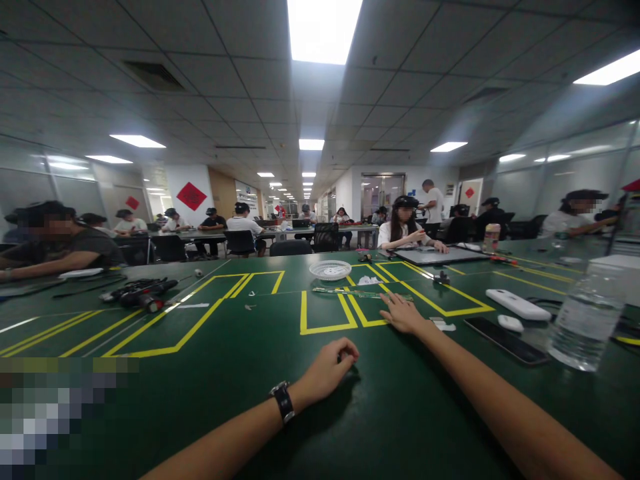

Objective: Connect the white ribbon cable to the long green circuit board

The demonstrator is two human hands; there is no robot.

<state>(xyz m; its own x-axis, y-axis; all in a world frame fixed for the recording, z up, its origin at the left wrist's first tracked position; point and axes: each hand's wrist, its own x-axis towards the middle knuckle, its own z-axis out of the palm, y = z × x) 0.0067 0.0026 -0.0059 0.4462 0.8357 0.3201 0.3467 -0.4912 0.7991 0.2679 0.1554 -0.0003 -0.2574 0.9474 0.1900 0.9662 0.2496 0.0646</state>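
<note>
My left hand (327,368), with a black-strapped watch (283,402) on its wrist, rests low over the near part of the green table. Its fingers curl in toward the thumb, and whatever may be inside them is hidden. Farther forward, my right hand (401,313) reaches out with fingers stretched and apart. Those fingertips lie at the right part of a long, thin, shiny greenish strip (345,292); I cannot tell whether they press on it. Beyond the strip are a white woven basket (330,270) and a crumpled white piece (369,281).
Yellow tape outlines (330,329) mark the green table (240,413). On the right are a clear bottle (583,327), a black phone (506,340), a white case (510,323) and a white oblong device (517,305). Dark tools (145,293) lie left. A person (400,230) sits opposite.
</note>
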